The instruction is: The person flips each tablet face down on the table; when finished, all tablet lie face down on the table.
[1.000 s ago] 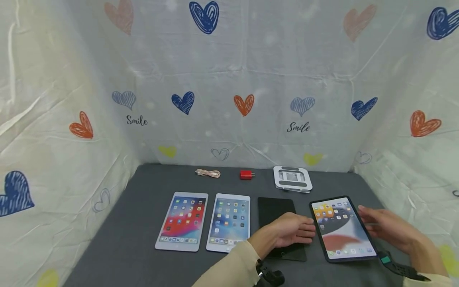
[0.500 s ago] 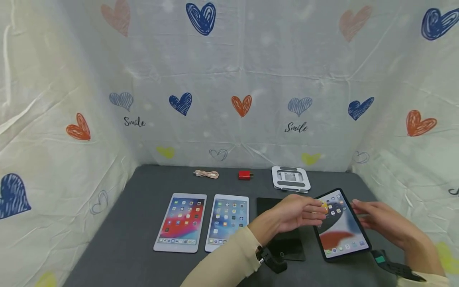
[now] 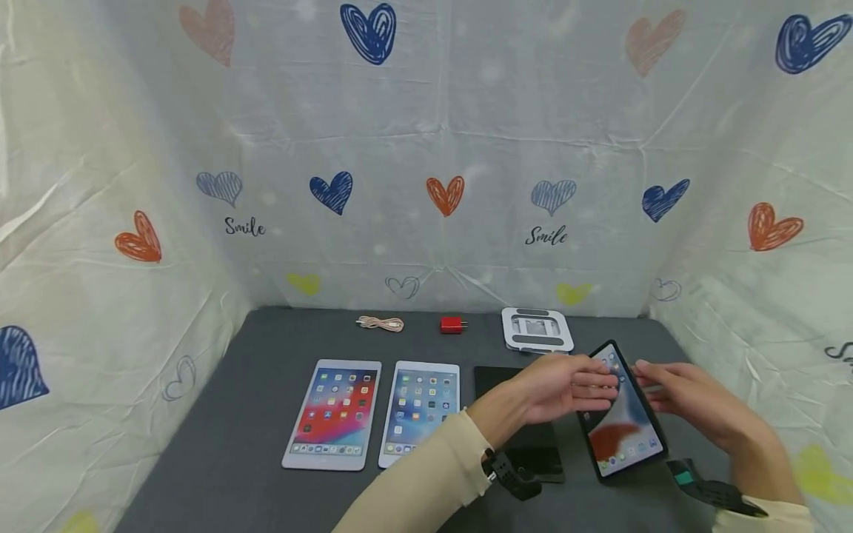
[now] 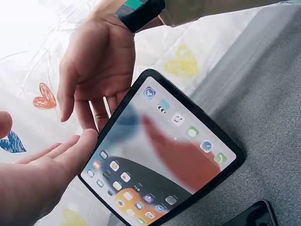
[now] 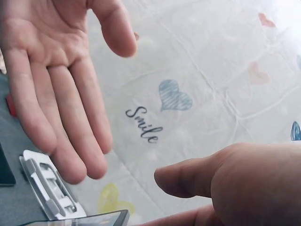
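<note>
Cream-sleeved left hand [image 3: 566, 387]: fingers straight, together, over the black-rimmed tablet [image 3: 625, 422].
Right hand [image 3: 696, 403]: thumb apart, fingers behind its edge, pinching nothing I can see.
Tablet: tilted, right of the folded stand [image 3: 537, 329], on its near side.
Handling: I judge light, stiff, slick, glass-fragile; take both long edges.
Long axis: near to far, top leaning stand-ward.

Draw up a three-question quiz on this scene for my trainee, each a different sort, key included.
1. In the head view, how many tablets have lit screens?
2. True or false: the red charger lies between the cable and the white stand.
3. In the head view, which is at the right edge of the lit, black-framed tablet?
A. the left hand
B. the right hand
C. the cable
Key: 1. Three. 2. True. 3. B.
</note>
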### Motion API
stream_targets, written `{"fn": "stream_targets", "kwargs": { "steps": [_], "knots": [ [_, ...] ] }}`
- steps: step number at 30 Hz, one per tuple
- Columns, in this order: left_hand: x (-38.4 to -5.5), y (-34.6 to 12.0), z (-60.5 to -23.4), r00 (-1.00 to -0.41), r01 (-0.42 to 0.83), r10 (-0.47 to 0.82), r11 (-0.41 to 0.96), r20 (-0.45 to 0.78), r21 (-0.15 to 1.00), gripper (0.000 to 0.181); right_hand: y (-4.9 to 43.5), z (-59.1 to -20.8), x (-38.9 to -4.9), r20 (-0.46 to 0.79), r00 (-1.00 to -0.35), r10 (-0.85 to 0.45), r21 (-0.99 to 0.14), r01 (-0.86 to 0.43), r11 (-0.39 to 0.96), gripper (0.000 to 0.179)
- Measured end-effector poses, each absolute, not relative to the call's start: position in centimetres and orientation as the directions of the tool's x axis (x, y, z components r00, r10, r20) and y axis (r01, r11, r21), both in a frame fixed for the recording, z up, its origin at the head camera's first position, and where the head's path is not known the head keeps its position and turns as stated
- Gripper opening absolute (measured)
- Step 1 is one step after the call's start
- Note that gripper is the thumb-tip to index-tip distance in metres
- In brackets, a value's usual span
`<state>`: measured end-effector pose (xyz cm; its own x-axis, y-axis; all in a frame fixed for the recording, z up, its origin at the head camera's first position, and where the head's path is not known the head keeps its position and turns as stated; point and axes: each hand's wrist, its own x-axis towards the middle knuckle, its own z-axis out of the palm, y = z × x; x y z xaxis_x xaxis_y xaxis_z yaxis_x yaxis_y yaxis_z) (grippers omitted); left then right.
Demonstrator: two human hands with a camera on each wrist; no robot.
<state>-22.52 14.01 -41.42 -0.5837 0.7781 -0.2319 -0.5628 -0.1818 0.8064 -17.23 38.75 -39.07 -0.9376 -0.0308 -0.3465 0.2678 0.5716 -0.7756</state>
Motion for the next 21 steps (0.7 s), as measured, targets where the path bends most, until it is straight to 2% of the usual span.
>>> {"fn": "stream_targets", "kwargs": {
  "steps": [10,21],
  "knots": [
    [-22.7,13.9,-41.3,-0.61,-0.562,0.761,-0.219,-0.222,0.797,0.049,36.8,-38.7,-17.6,-0.32,-0.947,-0.039,-0.788,0.243,0.566,0.076],
    [-22.7,13.3,-41.1,-0.625,-0.594,0.735,-0.229,-0.264,0.771,0.061,34.9,-38.3,-17.7,-0.299,-0.951,-0.077,-0.812,0.212,0.544,0.069]
  ]
}}
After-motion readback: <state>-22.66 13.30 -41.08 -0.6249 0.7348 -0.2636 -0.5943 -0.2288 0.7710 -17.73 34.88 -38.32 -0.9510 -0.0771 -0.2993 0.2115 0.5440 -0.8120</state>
